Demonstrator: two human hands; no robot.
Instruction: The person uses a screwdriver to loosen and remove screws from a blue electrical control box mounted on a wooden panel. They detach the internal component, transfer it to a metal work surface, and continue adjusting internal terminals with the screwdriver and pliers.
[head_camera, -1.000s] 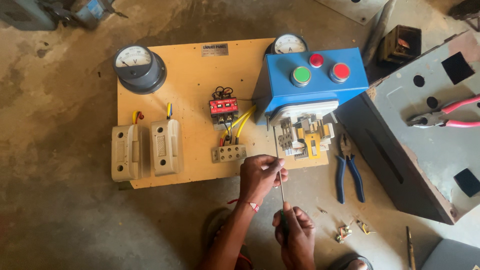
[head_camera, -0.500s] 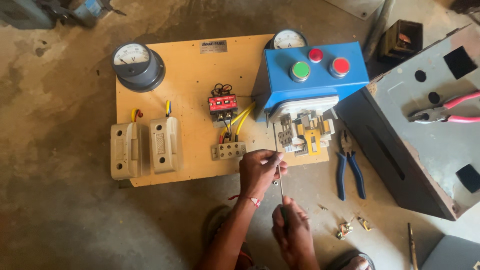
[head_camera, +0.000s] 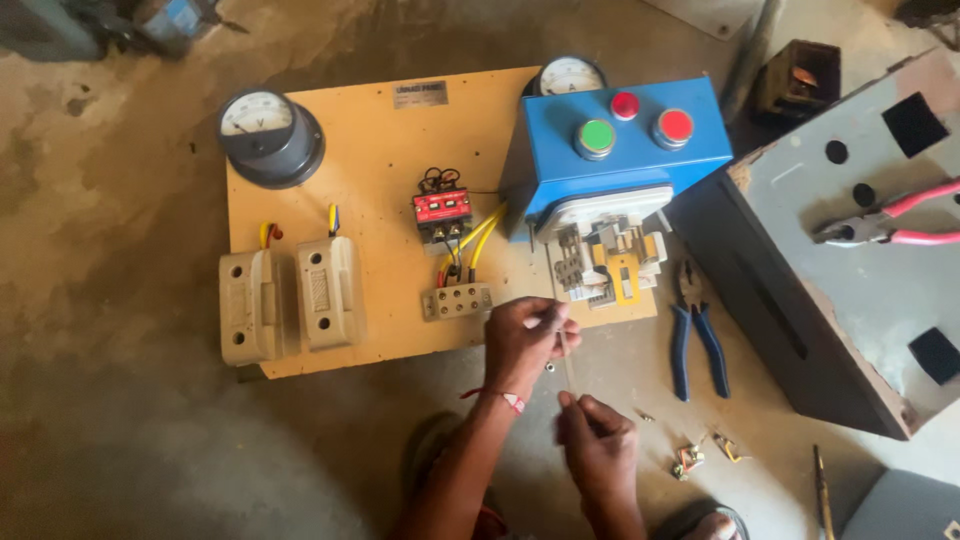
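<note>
A thin pale wire (head_camera: 567, 352) runs taut between both hands, over the floor just below the board's front edge; the left hand (head_camera: 528, 340) pinches its upper end, fingers curled; the right hand (head_camera: 597, 440) pinches the lower end, knuckles up; the flat yellow wooden board (head_camera: 380, 150) carries a ribbed terminal block (head_camera: 457, 300); blue-handled pliers (head_camera: 697, 330) lie nearby.

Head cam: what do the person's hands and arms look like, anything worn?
Both forearms are bare, no sleeves or gloves in view. The left hand has a red thread band with a small pale tag at the wrist. The right hand shows no band, ring or watch. Fingers are bare on both.
</note>
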